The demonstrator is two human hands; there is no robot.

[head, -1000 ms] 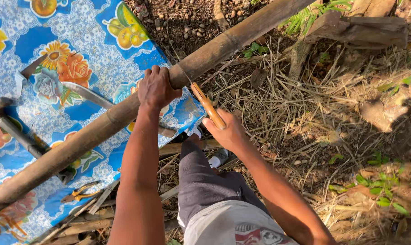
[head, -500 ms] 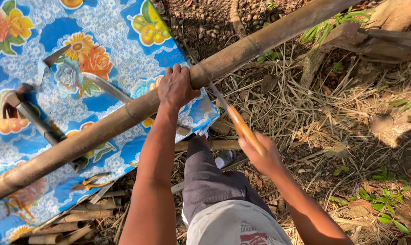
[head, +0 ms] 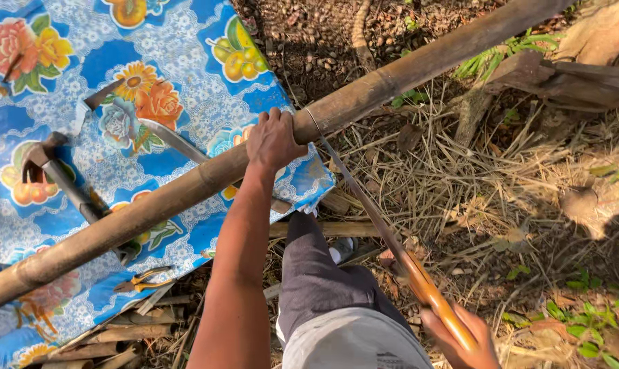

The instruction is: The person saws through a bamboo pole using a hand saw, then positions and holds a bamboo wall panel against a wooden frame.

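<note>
Head view | your left hand [head: 274, 140] is gripping the bamboo pole [head: 186, 191] | right hand [head: 463, 338] is clasping the saw [head: 364, 205], fingers wrapped round its handle | keep strokes straight, pole pinned.

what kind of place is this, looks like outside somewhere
Probably an outdoor work spot on bare ground: dry straw and soil underfoot, a blue flowered plastic sheet spread with hand tools, and a long brown bamboo pole being sawn.
</note>
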